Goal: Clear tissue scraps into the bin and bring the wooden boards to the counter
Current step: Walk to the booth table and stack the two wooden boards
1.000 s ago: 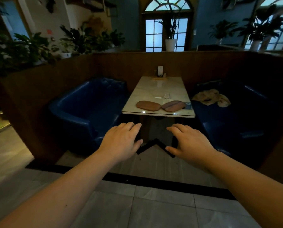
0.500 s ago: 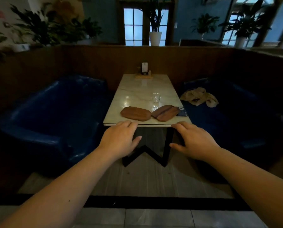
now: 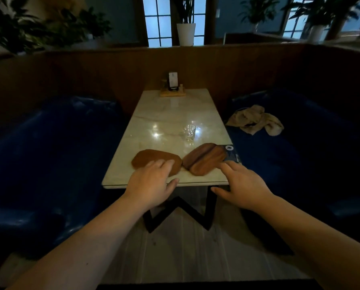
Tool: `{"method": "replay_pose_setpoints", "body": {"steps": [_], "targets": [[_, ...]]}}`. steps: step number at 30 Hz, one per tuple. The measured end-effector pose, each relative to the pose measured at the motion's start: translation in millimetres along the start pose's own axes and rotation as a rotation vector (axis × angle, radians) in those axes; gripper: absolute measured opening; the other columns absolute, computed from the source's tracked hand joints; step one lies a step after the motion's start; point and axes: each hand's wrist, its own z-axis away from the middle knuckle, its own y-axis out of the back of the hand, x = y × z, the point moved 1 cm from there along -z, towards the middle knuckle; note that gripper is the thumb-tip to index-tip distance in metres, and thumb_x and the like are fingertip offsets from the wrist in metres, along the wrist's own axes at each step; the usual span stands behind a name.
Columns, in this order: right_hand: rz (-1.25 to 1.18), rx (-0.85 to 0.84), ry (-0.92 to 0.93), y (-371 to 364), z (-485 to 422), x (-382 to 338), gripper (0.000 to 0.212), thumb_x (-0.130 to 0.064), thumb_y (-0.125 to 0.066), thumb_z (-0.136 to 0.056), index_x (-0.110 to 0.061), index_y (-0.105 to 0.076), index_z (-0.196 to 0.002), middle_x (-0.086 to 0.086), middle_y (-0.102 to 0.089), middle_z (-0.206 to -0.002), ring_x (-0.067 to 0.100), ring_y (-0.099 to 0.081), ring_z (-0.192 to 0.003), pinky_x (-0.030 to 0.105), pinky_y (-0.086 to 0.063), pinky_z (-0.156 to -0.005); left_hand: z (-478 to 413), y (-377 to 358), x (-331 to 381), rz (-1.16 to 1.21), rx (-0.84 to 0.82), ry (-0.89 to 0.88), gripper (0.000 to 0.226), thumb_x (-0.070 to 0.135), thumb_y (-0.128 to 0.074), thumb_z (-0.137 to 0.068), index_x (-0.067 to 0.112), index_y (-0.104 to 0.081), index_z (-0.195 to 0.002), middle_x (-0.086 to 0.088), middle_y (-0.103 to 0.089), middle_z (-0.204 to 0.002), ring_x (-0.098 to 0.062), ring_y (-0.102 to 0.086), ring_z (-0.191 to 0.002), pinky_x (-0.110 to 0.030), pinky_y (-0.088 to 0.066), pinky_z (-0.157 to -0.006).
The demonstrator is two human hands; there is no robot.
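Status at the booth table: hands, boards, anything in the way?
Left hand open over light board. Right hand open beside dark board. Neither gripped. Glass behind boards, apart.

Both hands now nearer the table (image 3: 170, 116), left hand (image 3: 151, 183) over the lighter board (image 3: 151, 160).

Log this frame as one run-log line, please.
phase: reaching for boards | left hand: open, over left board | right hand: open, near right board | glass: on table

We see a dim booth: wood-panelled walls (image 3: 195, 65), blue sofas (image 3: 49, 155) flanking a marble table (image 3: 170, 114), bright paned windows (image 3: 158, 21) behind potted plants (image 3: 186, 28).
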Motion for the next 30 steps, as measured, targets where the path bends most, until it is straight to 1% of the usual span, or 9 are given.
{"method": "replay_pose_setpoints", "body": {"steps": [5, 9, 11, 13, 19, 22, 24, 27, 30], "targets": [[-0.071, -0.038, 0.017, -26.4, -69.1, 60.9, 0.058, -0.064, -0.054, -0.078, -0.027, -0.045, -0.121, -0.002, -0.055, -0.122, 0.019, -0.056, -0.1, 0.031, -0.046, -0.068, -71.0, -42.7, -6.9, 0.025, -0.03, 0.052, 0.048, 0.052, -0.045, -0.086, 0.024, -0.044, -0.125, -0.001, -0.062, -0.112, -0.02, -0.058, -0.098, -0.036, -0.053, -0.067], [-0.156, -0.079, 0.024, -46.6, -123.4, 96.7, 0.059, -0.063, -0.053, -0.08, -0.028, -0.043, -0.126, -0.001, -0.052, -0.129, 0.021, -0.054, -0.108, 0.031, -0.043, -0.073, -108.8, -75.7, -27.4, 0.035, -0.066, 0.167, 0.053, 0.053, -0.045, -0.086, 0.026, -0.038, -0.131, 0.0, -0.057, -0.124, -0.02, -0.053, -0.11, -0.036, -0.05, -0.076], [-0.192, -0.104, 0.025, -59.5, -147.3, 104.2, 0.062, -0.062, -0.054, -0.08, -0.028, -0.04, -0.131, 0.0, -0.05, -0.133, 0.021, -0.052, -0.112, 0.029, -0.041, -0.075, -120.9, -88.5, -42.1, 0.053, -0.105, 0.198, 0.053, 0.054, -0.043, -0.087, 0.027, -0.037, -0.132, 0.001, -0.055, -0.126, -0.019, -0.052, -0.11, -0.037, -0.051, -0.077], [-0.229, -0.144, 0.018, -75.6, -172.6, 107.2, 0.067, -0.063, -0.054, -0.079, -0.029, -0.039, -0.134, 0.001, -0.049, -0.136, 0.021, -0.051, -0.115, 0.031, -0.044, -0.08, -132.4, -102.6, -61.6, 0.073, -0.146, 0.237, 0.054, 0.055, -0.042, -0.087, 0.027, -0.035, -0.132, 0.0, -0.055, -0.126, -0.02, -0.053, -0.109, -0.039, -0.052, -0.077], [-0.353, -0.23, -0.032, -129.1, -242.6, 103.6, 0.069, -0.071, -0.047, -0.069, -0.035, -0.04, -0.127, -0.004, -0.05, -0.131, 0.017, -0.052, -0.11, 0.035, -0.048, -0.082, -161.5, -151.9, -136.5, 0.121, -0.233, 0.34, 0.057, 0.057, -0.04, -0.088, 0.026, -0.037, -0.135, -0.002, -0.052, -0.133, -0.022, -0.053, -0.113, -0.039, -0.051, -0.082], [-0.411, -0.284, -0.105, -152.5, -278.9, 102.9, 0.057, -0.067, -0.053, -0.07, -0.037, -0.046, -0.119, -0.01, -0.055, -0.119, 0.012, -0.056, -0.102, 0.038, -0.052, -0.083, -182.2, -180.1, -181.6, 0.156, -0.281, 0.421, 0.058, 0.057, -0.04, -0.088, 0.025, -0.035, -0.137, -0.002, -0.051, -0.134, -0.023, -0.053, -0.113, -0.039, -0.05, -0.085], [-0.463, -0.308, -0.191, -173.0, -309.7, 107.9, 0.05, -0.06, -0.059, -0.074, -0.032, -0.05, -0.114, -0.01, -0.058, -0.108, 0.011, -0.059, -0.096, 0.031, -0.052, -0.079, -202.5, -205.2, -217.8, 0.198, -0.332, 0.472, 0.059, 0.057, -0.04, -0.088, 0.024, -0.036, -0.137, -0.004, -0.054, -0.132, -0.024, -0.055, -0.111, -0.038, -0.049, -0.084], [-0.497, -0.371, -0.276, -190.3, -333.1, 109.6, 0.041, -0.05, -0.065, -0.08, -0.027, -0.051, -0.111, -0.015, -0.055, -0.089, 0.002, -0.056, -0.08, 0.017, -0.041, -0.063, -219.4, -228.6, -251.8, 0.258, -0.379, 0.509, 0.058, 0.054, -0.042, -0.089, 0.021, -0.039, -0.136, -0.007, -0.057, -0.128, -0.026, -0.057, -0.108, -0.038, -0.049, -0.085], [-0.531, -0.441, -0.344, -216.3, -363.7, 108.4, 0.031, -0.044, -0.065, -0.083, -0.026, -0.055, -0.107, -0.013, -0.06, -0.087, 0.001, -0.055, -0.077, 0.018, -0.043, -0.063, -244.9, -258.1, -288.5, 0.291, -0.451, 0.511, 0.054, 0.052, -0.043, -0.09, 0.018, -0.045, -0.131, -0.007, -0.06, -0.122, -0.025, -0.059, -0.103, -0.039, -0.05, -0.084]]}}
